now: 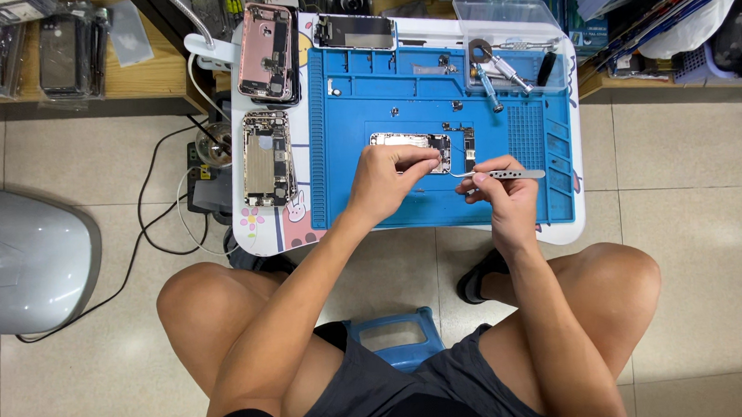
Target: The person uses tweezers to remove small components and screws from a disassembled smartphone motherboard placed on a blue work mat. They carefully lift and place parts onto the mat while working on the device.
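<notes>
Centrally on the blue mat (357, 115) lies the opened phone (423, 149), long axis left-right; left hand (386, 180) rests fingers pressed on its near edge; right hand (500, 188) pinches tweezers (498, 175), tips pointing left toward the phone, just beside it.

We see bright, even overhead light, soft short shadows beneath our hands, mild sheen on the floor tiles, sharp centre, slight wide-angle bending at the edges.
</notes>
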